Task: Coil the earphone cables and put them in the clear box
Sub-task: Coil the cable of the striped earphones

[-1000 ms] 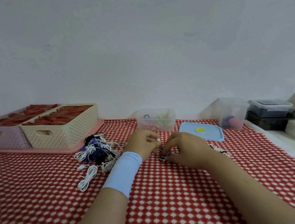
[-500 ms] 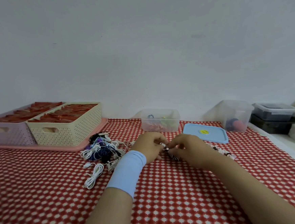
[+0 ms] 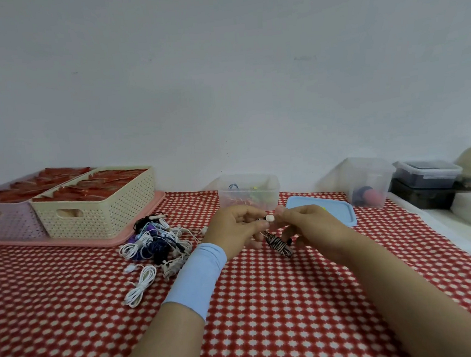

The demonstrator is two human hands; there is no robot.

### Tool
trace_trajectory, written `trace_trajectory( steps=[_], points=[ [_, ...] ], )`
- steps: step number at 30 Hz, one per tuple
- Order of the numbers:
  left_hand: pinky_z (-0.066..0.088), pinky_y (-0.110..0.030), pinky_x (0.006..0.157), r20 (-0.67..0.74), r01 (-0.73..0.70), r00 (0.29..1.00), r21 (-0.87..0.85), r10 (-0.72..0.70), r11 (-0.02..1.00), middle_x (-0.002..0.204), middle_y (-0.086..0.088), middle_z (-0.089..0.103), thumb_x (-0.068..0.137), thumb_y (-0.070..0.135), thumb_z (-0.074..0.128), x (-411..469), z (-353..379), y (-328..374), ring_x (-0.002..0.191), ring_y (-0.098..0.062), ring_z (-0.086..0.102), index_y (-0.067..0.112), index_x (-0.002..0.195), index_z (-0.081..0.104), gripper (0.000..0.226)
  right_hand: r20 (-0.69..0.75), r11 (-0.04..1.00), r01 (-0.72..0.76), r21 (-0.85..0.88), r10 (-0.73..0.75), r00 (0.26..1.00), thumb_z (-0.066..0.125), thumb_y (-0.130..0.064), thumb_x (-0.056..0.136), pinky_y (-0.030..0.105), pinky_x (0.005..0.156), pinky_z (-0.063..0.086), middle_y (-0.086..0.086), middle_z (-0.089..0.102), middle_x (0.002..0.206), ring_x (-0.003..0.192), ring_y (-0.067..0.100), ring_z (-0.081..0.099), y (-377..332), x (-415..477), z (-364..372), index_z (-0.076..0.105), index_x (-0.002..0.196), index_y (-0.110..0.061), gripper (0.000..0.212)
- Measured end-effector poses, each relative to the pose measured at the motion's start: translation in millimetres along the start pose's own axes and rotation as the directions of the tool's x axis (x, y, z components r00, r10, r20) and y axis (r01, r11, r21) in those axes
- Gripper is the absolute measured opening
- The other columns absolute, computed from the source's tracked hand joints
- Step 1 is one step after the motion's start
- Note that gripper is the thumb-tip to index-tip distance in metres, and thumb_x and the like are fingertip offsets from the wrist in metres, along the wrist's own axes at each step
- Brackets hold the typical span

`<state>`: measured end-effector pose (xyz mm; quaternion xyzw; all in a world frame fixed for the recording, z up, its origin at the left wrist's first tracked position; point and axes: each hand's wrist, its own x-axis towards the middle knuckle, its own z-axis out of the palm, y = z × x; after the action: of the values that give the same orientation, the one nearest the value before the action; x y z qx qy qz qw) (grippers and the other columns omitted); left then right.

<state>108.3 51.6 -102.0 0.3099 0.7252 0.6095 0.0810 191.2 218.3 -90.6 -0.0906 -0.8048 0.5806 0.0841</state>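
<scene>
Earphone cable (image 3: 279, 245), striped black and white, hangs as a tight, tilted bundle near the middle of the red checked cloth (image 3: 266, 302), with its white bud (image 3: 270, 218) at the top. Left hand (image 3: 235, 229) and right hand (image 3: 314, 225) both pinch its upper end beside the bud, fingers curled. Clear box (image 3: 249, 195) stands just beyond the hands, and a pile (image 3: 154, 241) of loose cables lies to the left.

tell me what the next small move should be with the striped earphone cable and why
Probably tuck the white earbud end into the wound bundle. The left hand and right hand both pinch the striped earphone cable at that end, and the coiled part hangs loose below them. The clear box stands open just behind, so dropping the coil in could follow.
</scene>
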Motion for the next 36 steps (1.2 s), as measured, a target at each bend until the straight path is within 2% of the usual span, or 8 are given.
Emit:
trace_trajectory(
  steps=[5, 10, 16, 22, 26, 28, 32, 36],
  points=[
    [0.061, -0.032, 0.059, 0.000, -0.023, 1.000, -0.038, 0.023, 0.999, 0.086, -0.014, 0.072, 0.083, 0.000, 0.073, -1, 2, 4, 0.065, -0.016, 0.068, 0.007, 0.101, 0.075, 0.019, 0.126, 0.975, -0.089, 0.204, 0.064, 0.990, 0.066, -0.042, 0.088, 0.031, 0.072, 0.041, 0.005, 0.076, 0.109, 0.082, 0.017, 0.058, 5, 2, -8, 0.077, 0.107, -0.010, 0.039],
    [0.061, -0.030, 0.061, 0.040, -0.056, 0.998, -0.018, 0.057, 0.998, 0.075, -0.006, 0.072, 0.083, -0.001, 0.073, -2, 7, 6, 0.062, -0.015, 0.068, 0.009, 0.096, 0.076, 0.017, 0.116, 0.969, -0.142, 0.204, 0.120, 0.986, 0.076, -0.033, 0.071, 0.023, 0.055, 0.035, 0.000, 0.075, 0.086, 0.067, 0.012, 0.056, 6, 2, -10, 0.081, 0.083, -0.013, 0.023],
    [0.062, -0.031, 0.060, 0.019, -0.028, 0.999, -0.045, 0.029, 0.999, 0.076, -0.009, 0.071, 0.082, -0.003, 0.072, -2, 8, 2, 0.061, -0.013, 0.067, 0.008, 0.098, 0.074, 0.019, 0.086, 0.989, -0.077, 0.128, 0.066, 0.994, 0.073, -0.036, 0.083, 0.022, 0.055, 0.035, 0.001, 0.078, 0.097, 0.066, 0.008, 0.057, 5, -1, -11, 0.081, 0.096, -0.012, 0.028],
    [0.062, -0.033, 0.062, 0.047, -0.036, 0.998, 0.002, 0.036, 0.999, 0.074, -0.006, 0.071, 0.083, -0.002, 0.072, -2, 8, 1, 0.061, -0.013, 0.068, 0.009, 0.098, 0.075, 0.019, 0.030, 0.992, -0.108, 0.059, 0.106, 0.994, 0.075, -0.031, 0.087, 0.022, 0.051, 0.036, -0.005, 0.078, 0.086, 0.067, 0.011, 0.055, 7, -1, -9, 0.081, 0.089, -0.015, 0.017],
    [0.062, -0.036, 0.064, 0.027, -0.035, 0.999, 0.010, 0.035, 0.999, 0.078, -0.006, 0.070, 0.085, -0.001, 0.071, -1, 8, 0, 0.065, -0.013, 0.068, 0.010, 0.099, 0.075, 0.018, -0.060, 0.998, -0.013, -0.065, 0.009, 0.998, 0.070, -0.047, 0.088, 0.019, 0.054, 0.040, -0.014, 0.074, 0.072, 0.062, 0.004, 0.055, -1, -6, -9, 0.082, 0.092, -0.020, 0.030],
    [0.062, -0.034, 0.063, 0.027, -0.024, 0.999, 0.082, 0.021, 0.996, 0.085, -0.008, 0.071, 0.086, 0.002, 0.071, 0, 7, -2, 0.070, -0.015, 0.070, 0.015, 0.097, 0.075, 0.018, -0.091, 0.971, 0.036, -0.236, -0.058, 0.994, 0.075, -0.051, 0.083, 0.017, 0.063, 0.047, -0.018, 0.072, 0.072, 0.062, -0.006, 0.061, -2, -6, -7, 0.081, 0.095, -0.024, 0.030],
    [0.062, -0.035, 0.063, 0.025, 0.013, 1.000, 0.149, -0.017, 0.989, 0.084, -0.009, 0.070, 0.087, 0.008, 0.072, 3, 4, -8, 0.071, -0.017, 0.070, 0.016, 0.096, 0.073, 0.013, -0.005, 0.725, 0.027, -0.688, -0.042, 0.999, 0.082, -0.049, 0.074, 0.031, 0.081, 0.059, -0.015, 0.073, 0.088, 0.081, 0.002, 0.066, 2, -7, 4, 0.078, 0.101, -0.031, 0.033],
    [0.060, -0.030, 0.058, 0.055, -0.013, 0.999, 0.256, -0.001, 0.967, 0.083, -0.005, 0.070, 0.089, 0.015, 0.070, 8, 2, -9, 0.072, -0.021, 0.070, 0.020, 0.097, 0.069, 0.009, -0.015, 0.728, 0.036, -0.685, -0.063, 0.998, 0.077, -0.037, 0.081, 0.039, 0.076, 0.061, -0.010, 0.074, 0.080, 0.074, 0.008, 0.068, 3, 1, 6, 0.080, 0.095, -0.031, 0.016]
  ],
)
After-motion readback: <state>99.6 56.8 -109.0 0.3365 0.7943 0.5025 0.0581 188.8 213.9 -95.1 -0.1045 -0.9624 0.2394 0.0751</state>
